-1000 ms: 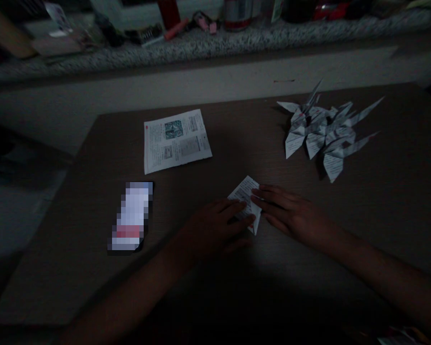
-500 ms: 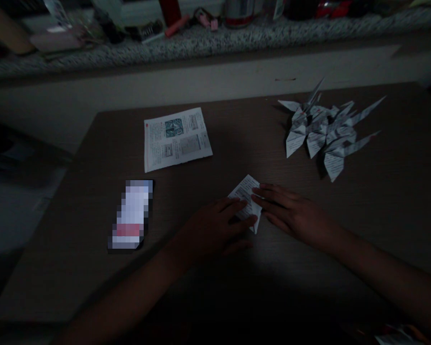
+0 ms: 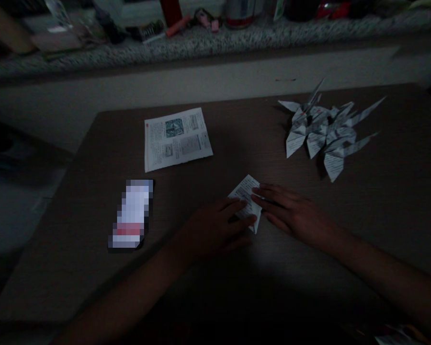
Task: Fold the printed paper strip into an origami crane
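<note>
A small folded piece of printed paper [image 3: 245, 191] lies on the dark brown table [image 3: 237, 120] near its front middle. My left hand [image 3: 215, 227] rests on the paper's left and lower part, fingers lying flat and pressing it down. From the right, my right hand [image 3: 290, 213] lies flat with its stretched fingertips on the paper's right edge. Much of the paper is hidden under the fingers. The light is very dim.
A flat printed sheet [image 3: 177, 139] lies left of centre, with a phone [image 3: 131, 215] below it. Several folded paper cranes [image 3: 323, 132] are heaped at the right rear. Behind the table runs a speckled counter [image 3: 237, 38] crowded with bottles and small items.
</note>
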`<state>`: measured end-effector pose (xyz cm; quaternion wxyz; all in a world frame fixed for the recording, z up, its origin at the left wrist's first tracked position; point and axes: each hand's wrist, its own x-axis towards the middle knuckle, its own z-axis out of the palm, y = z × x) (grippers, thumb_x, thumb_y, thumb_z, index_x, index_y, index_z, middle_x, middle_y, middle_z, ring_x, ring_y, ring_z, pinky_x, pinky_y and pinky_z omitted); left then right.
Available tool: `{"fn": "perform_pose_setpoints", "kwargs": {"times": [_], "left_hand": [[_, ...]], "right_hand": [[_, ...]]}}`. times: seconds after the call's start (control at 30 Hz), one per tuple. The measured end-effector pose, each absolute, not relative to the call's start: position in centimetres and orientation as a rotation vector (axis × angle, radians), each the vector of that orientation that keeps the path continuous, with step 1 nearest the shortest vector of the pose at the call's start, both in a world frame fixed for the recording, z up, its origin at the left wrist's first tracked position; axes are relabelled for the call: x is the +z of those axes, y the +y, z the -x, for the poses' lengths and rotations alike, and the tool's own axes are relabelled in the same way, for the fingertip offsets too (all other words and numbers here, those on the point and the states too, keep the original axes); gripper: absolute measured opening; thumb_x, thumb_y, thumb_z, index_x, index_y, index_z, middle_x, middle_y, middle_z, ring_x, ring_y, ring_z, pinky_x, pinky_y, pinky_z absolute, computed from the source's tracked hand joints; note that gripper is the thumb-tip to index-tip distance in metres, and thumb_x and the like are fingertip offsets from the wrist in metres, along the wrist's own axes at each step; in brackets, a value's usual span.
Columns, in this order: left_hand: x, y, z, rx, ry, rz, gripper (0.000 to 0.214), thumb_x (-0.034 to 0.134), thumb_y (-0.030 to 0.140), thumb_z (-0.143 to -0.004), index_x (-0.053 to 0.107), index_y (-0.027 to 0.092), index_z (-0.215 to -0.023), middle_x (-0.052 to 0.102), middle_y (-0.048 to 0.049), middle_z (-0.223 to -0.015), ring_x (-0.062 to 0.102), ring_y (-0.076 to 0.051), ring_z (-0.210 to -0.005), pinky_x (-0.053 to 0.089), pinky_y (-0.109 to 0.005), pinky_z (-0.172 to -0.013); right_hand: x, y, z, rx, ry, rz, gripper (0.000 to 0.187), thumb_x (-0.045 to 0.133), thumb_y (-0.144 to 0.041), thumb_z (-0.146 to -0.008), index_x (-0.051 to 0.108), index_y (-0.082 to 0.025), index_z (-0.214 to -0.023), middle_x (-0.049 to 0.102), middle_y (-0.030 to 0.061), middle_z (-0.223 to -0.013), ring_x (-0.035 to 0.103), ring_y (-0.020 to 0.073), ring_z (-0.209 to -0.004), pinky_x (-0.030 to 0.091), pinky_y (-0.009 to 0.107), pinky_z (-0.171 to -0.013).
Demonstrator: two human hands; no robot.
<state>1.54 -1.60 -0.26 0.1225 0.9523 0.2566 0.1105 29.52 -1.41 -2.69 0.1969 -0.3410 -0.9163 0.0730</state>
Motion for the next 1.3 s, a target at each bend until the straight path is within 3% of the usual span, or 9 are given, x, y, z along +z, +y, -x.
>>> {"fn": "perform_pose_setpoints", "kwargs": {"times": [0.27,0.43,0.63,1.3], "left_hand": [[-0.31,-1.66,-1.65,0.345,0.751,-2.775,0.043,0.054,0.048,-0.105,0.062,0.023,-0.139,0.057,-0.0139,-0.149,0.055,-0.032,-0.136,0.055,-0.05,-0.105],[-0.27,-1.62,-1.68,0.298,0.728,-2.76,0.044,0.051,0.049,-0.106,0.061,0.022,-0.14,0.057,-0.0094,-0.152,0.054,-0.031,-0.138,0.05,-0.051,-0.112],[-0.3,-1.63,-1.76,0.294,0.762,-2.743,0.058,0.051,0.055,-0.105,0.051,0.019,-0.151,0.058,-0.0101,-0.152,0.054,-0.03,-0.137,0.047,-0.049,-0.113],[-0.45,-1.76,-1.9,0.276,0.798,-2.754,0.057,0.048,0.056,-0.106,0.051,0.02,-0.151,0.057,-0.009,-0.153,0.053,-0.03,-0.137,0.045,-0.048,-0.113]], "right_hand": [[-2.68,-1.41,-29.46,0.208,-2.561,0.961,0.051,0.059,-0.017,-0.101,0.054,-0.021,-0.151,0.063,0.0147,-0.147,0.054,0.0314,-0.142,0.052,0.056,-0.113],[-2.53,-1.34,-29.39,0.186,-2.574,0.958,0.045,0.056,-0.017,-0.102,0.058,-0.017,-0.146,0.064,0.0149,-0.145,0.055,0.0307,-0.141,0.052,0.053,-0.113],[-2.63,-1.44,-29.38,0.196,-2.572,0.966,0.045,0.058,-0.017,-0.101,0.059,-0.014,-0.145,0.064,0.0164,-0.145,0.053,0.0303,-0.142,0.05,0.052,-0.116],[-2.57,-1.42,-29.28,0.158,-2.571,0.952,0.042,0.054,-0.018,-0.103,0.058,-0.013,-0.145,0.066,0.0187,-0.141,0.057,0.0325,-0.139,0.054,0.054,-0.111]]}}
